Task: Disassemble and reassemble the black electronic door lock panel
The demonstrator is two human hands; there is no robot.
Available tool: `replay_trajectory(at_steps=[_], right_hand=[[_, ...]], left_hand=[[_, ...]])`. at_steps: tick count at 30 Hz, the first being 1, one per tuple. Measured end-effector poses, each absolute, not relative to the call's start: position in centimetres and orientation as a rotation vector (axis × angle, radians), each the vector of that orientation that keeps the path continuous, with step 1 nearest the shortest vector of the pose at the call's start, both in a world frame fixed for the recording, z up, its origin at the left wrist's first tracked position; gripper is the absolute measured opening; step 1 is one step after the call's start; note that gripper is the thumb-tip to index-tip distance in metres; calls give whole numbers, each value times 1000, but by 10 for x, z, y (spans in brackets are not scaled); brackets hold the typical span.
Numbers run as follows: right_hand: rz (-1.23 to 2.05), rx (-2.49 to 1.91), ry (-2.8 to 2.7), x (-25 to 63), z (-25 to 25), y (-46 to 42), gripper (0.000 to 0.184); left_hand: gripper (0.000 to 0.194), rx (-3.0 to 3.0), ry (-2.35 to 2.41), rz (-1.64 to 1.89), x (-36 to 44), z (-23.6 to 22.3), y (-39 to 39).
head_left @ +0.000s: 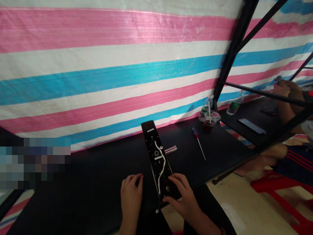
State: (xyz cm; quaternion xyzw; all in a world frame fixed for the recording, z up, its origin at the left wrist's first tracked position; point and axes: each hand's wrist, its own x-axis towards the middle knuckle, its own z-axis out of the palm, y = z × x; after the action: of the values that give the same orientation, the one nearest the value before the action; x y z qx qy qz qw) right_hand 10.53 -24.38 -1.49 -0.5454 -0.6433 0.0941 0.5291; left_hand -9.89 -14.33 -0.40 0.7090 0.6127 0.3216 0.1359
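Head view: black panel [149,138] lies lengthwise at lower centre of frame, its near end by the front edge of the black table [93,182]; whether it overhangs, I cannot tell. Far end close to the striped sheet [122,75]. White cable [162,166] runs along the panel's upper face. Right hand [183,195]: thumb and fingers spread apart over the panel's near right corner; firmness of contact not readable. Left hand [132,191]: fingers loosely curled, thumb apart, nothing seen held, just off the panel's left edge. Wide stretch of tabletop to its left. On the right, clear tube [170,149] close beside the panel; then a gap, then screwdriver [200,142]; plastic cup [212,118] farther, toward upper right.
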Motion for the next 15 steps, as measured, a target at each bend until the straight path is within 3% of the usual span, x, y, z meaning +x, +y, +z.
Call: replay_trajectory(at_steps=[2,5,7,10,15], right_hand=[[261,-1270,-1666,134,-9,-243,57],[142,-1450,-1629,191,-2,-224,38],[33,-1759,-1530,229,0,-201,32],[-57,-2225,-1436,274,-2,-168,38],[277,-2378,-1373,309,-6,-133,23]], left_hand=[[32,2020,1760,947,-98,-2,-143],[31,1840,1742,1048,-102,-1,-144],[33,1625,1721,1122,-107,0,-144],[39,1227,1618,1252,-114,2,-142],[34,594,1266,1462,-117,7,-140]])
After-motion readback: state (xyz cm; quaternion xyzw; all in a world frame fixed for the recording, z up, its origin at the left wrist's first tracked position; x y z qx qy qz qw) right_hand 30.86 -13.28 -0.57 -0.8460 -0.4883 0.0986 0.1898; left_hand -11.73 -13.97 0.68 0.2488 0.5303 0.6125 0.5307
